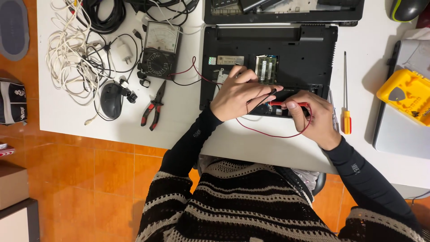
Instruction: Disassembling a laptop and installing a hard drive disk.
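A black laptop (309,49) lies upside down on the white table (179,121), its memory bay (267,68) uncovered. My left hand (242,94) rests on the laptop's front edge and pinches a black test probe (268,95). My right hand (316,118) holds a red test probe (286,103), its tip pointing left toward the black one. Red and black leads (190,74) run from the probes to an analog multimeter (160,51) left of the laptop.
Red-handled pliers (153,110), a black mouse (111,100), a white charger and tangled cables (74,54) lie at left. A yellow-handled screwdriver (346,96), a yellow case (405,89) on a grey laptop, and another opened laptop (282,11) at the back.
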